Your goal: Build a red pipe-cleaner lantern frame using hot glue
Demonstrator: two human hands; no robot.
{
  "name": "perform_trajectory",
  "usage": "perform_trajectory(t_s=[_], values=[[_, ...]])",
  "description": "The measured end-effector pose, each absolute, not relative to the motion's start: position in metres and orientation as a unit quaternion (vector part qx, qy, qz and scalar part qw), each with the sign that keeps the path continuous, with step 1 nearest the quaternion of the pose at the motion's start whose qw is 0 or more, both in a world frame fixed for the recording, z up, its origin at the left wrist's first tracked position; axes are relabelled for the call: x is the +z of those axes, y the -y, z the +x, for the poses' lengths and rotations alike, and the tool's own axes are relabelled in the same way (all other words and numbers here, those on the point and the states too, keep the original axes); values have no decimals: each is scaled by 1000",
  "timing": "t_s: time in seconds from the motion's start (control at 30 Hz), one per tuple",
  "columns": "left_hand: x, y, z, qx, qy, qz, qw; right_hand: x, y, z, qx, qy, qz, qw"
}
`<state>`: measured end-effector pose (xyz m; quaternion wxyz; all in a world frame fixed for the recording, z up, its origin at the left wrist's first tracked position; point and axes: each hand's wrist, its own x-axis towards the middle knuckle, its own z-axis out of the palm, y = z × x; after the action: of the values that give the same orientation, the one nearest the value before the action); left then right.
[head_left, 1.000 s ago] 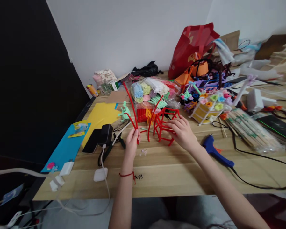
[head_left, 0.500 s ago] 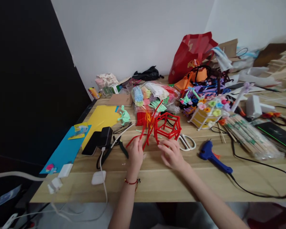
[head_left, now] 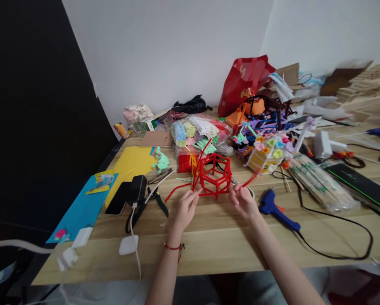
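A red frame of joined pipe cleaners (head_left: 216,174) stands on the wooden table between my hands. My left hand (head_left: 186,208) has its fingertips together at the frame's lower left corner, by a red strip. On the other side, my right hand (head_left: 243,201) pinches a red pipe cleaner (head_left: 251,180) near the lower right corner; its free end points up and right. Loose red pipe cleaners (head_left: 196,176) lie left of the frame. White-handled scissors are mostly hidden behind my right hand.
A blue glue gun (head_left: 279,210) with a black cord lies right of my hands. Pliers (head_left: 160,204), a black charger (head_left: 137,189) and a white case (head_left: 128,245) are on the left. Bagged pipe cleaners (head_left: 199,133), a flower basket (head_left: 266,156) and a red bag (head_left: 243,84) stand behind.
The view has shifted a little. The red frame is now more upright, and my right hand has moved right with a red pipe cleaner. My left hand has left the loose strips for the frame's corner.
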<state>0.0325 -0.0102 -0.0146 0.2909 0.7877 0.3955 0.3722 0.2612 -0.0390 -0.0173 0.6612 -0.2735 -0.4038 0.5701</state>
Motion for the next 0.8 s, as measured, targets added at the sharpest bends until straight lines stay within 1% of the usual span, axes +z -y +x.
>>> perform_trajectory(t_s=[0.13,0.23,0.33,0.47,0.6,0.8], values=[[-17,3,29,460,-391,672,428,-22,36,263,575,404,-272,658],[-21,-1,24,515,-402,563,506,-21,35,257,582,420,-261,645],[-23,-3,15,536,-385,502,560,-17,34,250,601,438,-244,622],[-24,-5,7,548,-372,488,568,-17,34,242,657,465,-237,544],[-24,-7,13,559,-388,482,552,-22,33,234,699,484,-254,461],[-29,-9,29,556,-420,498,516,-34,30,216,743,452,-272,412]])
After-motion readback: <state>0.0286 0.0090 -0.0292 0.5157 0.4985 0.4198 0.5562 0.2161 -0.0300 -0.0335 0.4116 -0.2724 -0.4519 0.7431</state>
